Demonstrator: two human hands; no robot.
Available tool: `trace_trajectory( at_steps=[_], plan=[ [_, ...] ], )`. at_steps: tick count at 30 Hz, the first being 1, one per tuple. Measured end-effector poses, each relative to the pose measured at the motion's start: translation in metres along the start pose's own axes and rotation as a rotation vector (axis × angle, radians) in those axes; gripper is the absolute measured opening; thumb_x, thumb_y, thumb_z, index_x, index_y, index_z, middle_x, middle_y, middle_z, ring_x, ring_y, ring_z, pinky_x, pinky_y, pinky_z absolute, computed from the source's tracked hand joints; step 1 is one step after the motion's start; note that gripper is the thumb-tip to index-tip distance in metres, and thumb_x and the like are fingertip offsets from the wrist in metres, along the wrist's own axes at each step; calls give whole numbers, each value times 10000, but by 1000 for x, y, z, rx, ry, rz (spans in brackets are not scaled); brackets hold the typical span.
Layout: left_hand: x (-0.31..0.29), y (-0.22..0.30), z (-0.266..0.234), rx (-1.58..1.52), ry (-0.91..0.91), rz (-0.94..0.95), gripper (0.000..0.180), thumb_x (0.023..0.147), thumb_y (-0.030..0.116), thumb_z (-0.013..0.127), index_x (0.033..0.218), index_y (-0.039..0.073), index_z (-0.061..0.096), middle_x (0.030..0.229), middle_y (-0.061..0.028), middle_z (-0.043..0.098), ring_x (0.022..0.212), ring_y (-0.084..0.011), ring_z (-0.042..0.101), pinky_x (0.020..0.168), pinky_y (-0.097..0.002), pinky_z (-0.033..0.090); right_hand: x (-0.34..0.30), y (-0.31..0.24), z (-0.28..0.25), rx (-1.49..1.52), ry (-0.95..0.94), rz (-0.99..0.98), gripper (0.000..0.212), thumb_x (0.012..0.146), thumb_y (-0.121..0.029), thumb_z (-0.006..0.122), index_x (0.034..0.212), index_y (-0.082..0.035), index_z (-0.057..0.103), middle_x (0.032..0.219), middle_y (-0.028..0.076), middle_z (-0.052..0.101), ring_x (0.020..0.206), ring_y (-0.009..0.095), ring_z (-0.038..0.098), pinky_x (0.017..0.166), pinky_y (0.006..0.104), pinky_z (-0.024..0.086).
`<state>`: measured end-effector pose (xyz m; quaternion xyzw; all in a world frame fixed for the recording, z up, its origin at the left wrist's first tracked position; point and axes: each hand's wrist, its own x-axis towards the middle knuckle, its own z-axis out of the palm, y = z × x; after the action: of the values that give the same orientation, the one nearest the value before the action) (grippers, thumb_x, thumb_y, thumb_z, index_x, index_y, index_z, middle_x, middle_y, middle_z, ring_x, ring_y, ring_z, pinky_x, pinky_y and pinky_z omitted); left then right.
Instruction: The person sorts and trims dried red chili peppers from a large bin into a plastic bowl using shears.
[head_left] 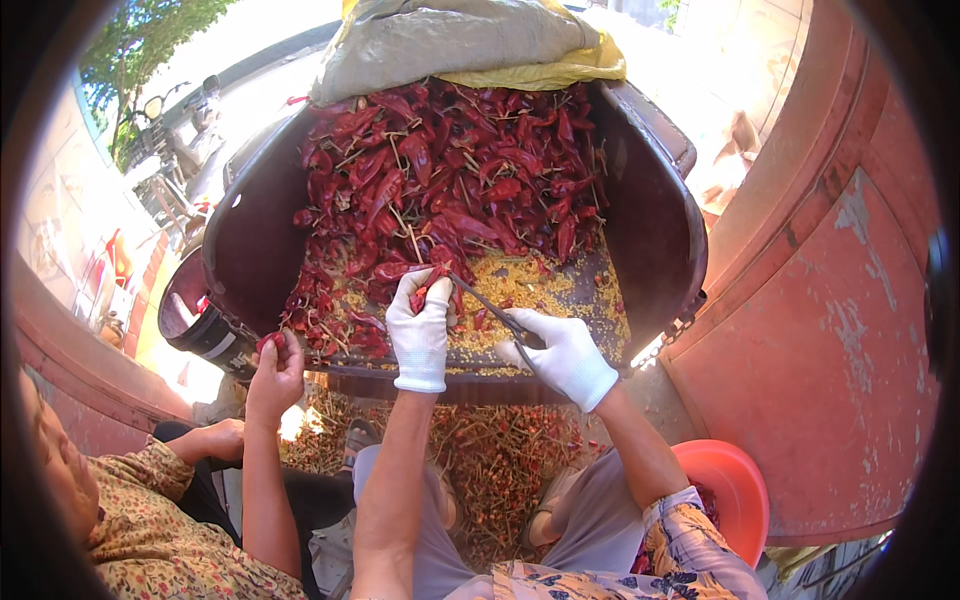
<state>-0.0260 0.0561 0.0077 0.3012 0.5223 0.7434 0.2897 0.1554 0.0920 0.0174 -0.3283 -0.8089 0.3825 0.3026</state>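
Observation:
My left hand (pixel 418 340), in a white glove, is closed on a dried red chili pepper (pixel 420 298) at the near side of a big dark tub. In my gloved right hand (pixel 572 362) is a pair of scissors (pixel 492 306), its blades reaching left to the pepper beside my left fingertips. Whether the blades are touching the stem is too small to tell. Beyond both hands, a heap of dried red chilies (pixel 450 170) fills the back of the tub (pixel 655 210). Loose yellow seeds (pixel 545 285) cover its floor nearer to me.
At the left, a co-worker's bare hand (pixel 275 378) holds a red chili piece. A black bucket (pixel 210 335) stands beside the tub. Cut stems (pixel 500 450) litter the ground below. A red basin (pixel 750 490) sits by my right elbow. A grey sack (pixel 450 40) lies behind the heap.

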Motion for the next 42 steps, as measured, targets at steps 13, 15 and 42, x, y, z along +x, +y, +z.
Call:
trace_trajectory(
  at_steps=[13, 15, 42],
  plan=[
    [1, -1, -6, -351, -152, -161, 176, 914, 152, 644, 1028, 24, 607, 788, -26, 630, 589, -81, 544, 525, -242, 454, -3, -19, -13, -12, -130, 69, 425, 905, -301, 670, 1241, -69, 553, 712, 28, 559, 631, 98, 544, 603, 277, 464],
    [-5, 4, -7, -271, -193, -153, 175, 910, 150, 646, 1020, 20, 609, 779, -26, 627, 596, -79, 544, 532, -237, 451, -5, -21, -14, -116, -82, 33, 456, 890, -318, 681, 1235, -53, 547, 786, 76, 584, 711, 156, 589, 685, 310, 485],
    [-5, 52, -60, -36, -976, -233, 327, 633, 116, 733, 905, -21, 613, 748, -113, 607, 656, -177, 576, 591, -298, 471, -19, -58, -51, 80, -743, -137, 448, 851, -236, 731, 1251, -78, 610, 920, 89, 658, 777, 173, 634, 722, 292, 500]
  ],
)
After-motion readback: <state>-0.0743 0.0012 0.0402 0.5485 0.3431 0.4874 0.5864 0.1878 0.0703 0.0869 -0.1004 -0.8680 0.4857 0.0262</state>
